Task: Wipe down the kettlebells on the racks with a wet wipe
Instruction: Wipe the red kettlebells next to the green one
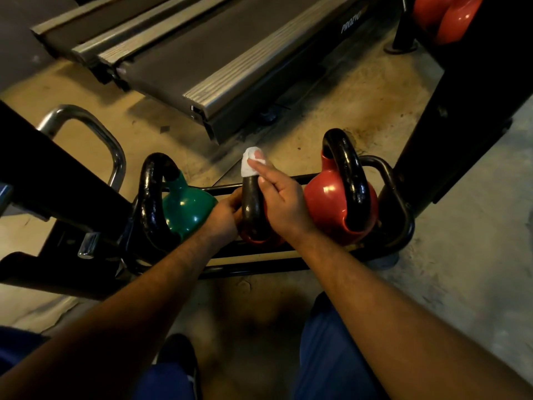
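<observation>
Floor: bare, stained concrete floor [302, 134], with a grey-decked treadmill [202, 62] across the upper frame.
Rack: low black tubular steel rack [401, 203] at mid-frame, holding three kettlebells in a row.
Middle kettlebell: red-bodied kettlebell with a black iron handle [252, 206], its handle loop running from near me up-frame.
Wipe: small white wet wipe [251, 163] draped over the top of that handle.
Right hand [284, 203]: my fingers pinch the wipe onto the handle.
Left hand [223, 215]: curled against the handle's left side.
Neighbours: green kettlebell [184, 206] left, larger red kettlebell [340, 209] right, both close beside my hands.
</observation>
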The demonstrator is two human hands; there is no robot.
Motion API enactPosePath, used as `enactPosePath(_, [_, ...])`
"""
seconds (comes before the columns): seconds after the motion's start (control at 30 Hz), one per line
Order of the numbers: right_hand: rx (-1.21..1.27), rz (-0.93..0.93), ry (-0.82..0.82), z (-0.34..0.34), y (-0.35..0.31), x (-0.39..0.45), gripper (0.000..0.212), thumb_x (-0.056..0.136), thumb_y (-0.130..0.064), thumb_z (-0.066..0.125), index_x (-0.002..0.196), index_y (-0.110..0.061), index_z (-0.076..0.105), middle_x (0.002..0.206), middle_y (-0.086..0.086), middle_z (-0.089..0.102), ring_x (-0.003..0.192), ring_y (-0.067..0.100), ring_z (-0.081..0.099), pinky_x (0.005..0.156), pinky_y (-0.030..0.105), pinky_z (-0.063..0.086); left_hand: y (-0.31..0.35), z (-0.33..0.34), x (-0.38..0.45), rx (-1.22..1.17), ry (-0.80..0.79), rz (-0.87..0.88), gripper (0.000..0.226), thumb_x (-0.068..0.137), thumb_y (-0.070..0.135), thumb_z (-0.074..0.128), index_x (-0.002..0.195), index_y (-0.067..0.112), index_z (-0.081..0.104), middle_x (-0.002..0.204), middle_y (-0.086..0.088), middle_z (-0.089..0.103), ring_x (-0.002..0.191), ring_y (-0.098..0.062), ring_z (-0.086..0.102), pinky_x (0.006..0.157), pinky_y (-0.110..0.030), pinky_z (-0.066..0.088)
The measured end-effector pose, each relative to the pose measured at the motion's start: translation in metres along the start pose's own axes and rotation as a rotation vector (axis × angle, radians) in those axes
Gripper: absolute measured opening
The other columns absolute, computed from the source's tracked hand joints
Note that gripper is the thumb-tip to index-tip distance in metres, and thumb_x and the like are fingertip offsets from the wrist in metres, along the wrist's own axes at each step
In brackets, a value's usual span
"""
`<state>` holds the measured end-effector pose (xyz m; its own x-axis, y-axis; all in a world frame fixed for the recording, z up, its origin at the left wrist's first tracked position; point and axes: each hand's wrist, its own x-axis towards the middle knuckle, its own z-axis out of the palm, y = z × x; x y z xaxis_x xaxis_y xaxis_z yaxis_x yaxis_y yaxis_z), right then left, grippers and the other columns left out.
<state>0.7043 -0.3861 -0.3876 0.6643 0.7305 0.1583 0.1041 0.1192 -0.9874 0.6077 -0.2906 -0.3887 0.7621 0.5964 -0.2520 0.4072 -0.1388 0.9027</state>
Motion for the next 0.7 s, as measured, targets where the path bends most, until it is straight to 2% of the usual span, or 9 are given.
enactPosePath(0.1, [0.012, 0.041, 0.019, -0.004, -0.010, 0.010, 0.041, 0.098, -0.014, 0.044, 0.134, -0.012, 0.063, 0.156, 0.002, 0.044, 0.143, 0.006, 0.039, 0.118, 0.024, 0.033, 0.001, 0.004, 0.002, 0.009, 0.008, 0.008, 0.029, 0.098, 0.008, 0.058, 0.127, 0.008, 0.059, 0.100, 0.003, 0.069, 0.080, 0.003, 0.067, 0.067, -0.010, 0.050])
enactPosePath(0.23, [-0.068, -0.029, -0.056, 0.001, -0.013, -0.033, 0.040, 0.102, -0.012, 0.043, 0.139, -0.013, 0.059, 0.157, -0.001, 0.041, 0.144, 0.003, 0.037, 0.118, 0.028, 0.036, -0.002, 0.003, 0.001, -0.020, 0.034, -0.053, 0.028, 0.101, 0.001, 0.049, 0.126, -0.010, 0.053, 0.085, -0.003, 0.063, 0.059, 0.003, 0.066, 0.054, -0.012, 0.050])
enactPosePath(0.3, [-0.097, -0.049, -0.071, 0.003, -0.011, -0.051, 0.043, 0.103, -0.017, 0.042, 0.144, -0.015, 0.054, 0.160, -0.004, 0.036, 0.146, 0.007, 0.035, 0.116, 0.030, 0.039, -0.001, 0.002, 0.000, 0.008, 0.049, -0.058, 0.027, 0.103, 0.002, 0.045, 0.127, -0.008, 0.053, 0.078, -0.003, 0.061, 0.052, 0.000, 0.065, 0.048, -0.014, 0.049])
enactPosePath(0.37, [-0.144, -0.071, -0.056, 0.002, -0.008, -0.058, 0.045, 0.103, -0.016, 0.042, 0.147, -0.016, 0.049, 0.162, -0.006, 0.031, 0.148, 0.007, 0.031, 0.116, 0.026, 0.038, -0.002, 0.004, 0.001, -0.033, 0.039, -0.047, 0.025, 0.101, 0.001, 0.049, 0.124, -0.002, 0.055, 0.078, 0.003, 0.062, 0.056, 0.001, 0.064, 0.052, -0.012, 0.048])
enactPosePath(0.47, [-0.247, -0.139, -0.071, 0.001, -0.005, -0.069, 0.049, 0.103, -0.014, 0.041, 0.152, -0.014, 0.042, 0.164, -0.004, 0.024, 0.150, 0.004, 0.022, 0.116, 0.021, 0.033, -0.002, 0.004, 0.001, -0.025, 0.039, -0.018, 0.027, 0.097, 0.001, 0.054, 0.125, 0.001, 0.056, 0.085, 0.007, 0.064, 0.073, -0.003, 0.064, 0.064, -0.014, 0.049])
enactPosePath(0.6, [-0.407, -0.222, -0.141, -0.001, 0.004, -0.086, 0.053, 0.104, -0.018, 0.039, 0.156, -0.016, 0.030, 0.167, -0.005, 0.011, 0.153, 0.009, 0.017, 0.117, 0.026, 0.033, -0.001, 0.003, -0.001, 0.004, 0.027, -0.025, 0.033, 0.096, -0.004, 0.055, 0.129, -0.005, 0.053, 0.090, 0.004, 0.062, 0.067, 0.006, 0.065, 0.061, -0.008, 0.048])
enactPosePath(0.7, [-0.519, -0.282, -0.165, -0.004, 0.008, -0.094, 0.056, 0.102, -0.016, 0.040, 0.157, -0.015, 0.029, 0.169, 0.000, 0.010, 0.152, 0.019, 0.024, 0.115, 0.032, 0.039, 0.002, 0.003, -0.003, -0.006, -0.001, -0.076, 0.032, 0.104, 0.002, 0.040, 0.135, 0.003, 0.050, 0.095, 0.009, 0.058, 0.080, 0.000, 0.060, 0.059, -0.007, 0.049])
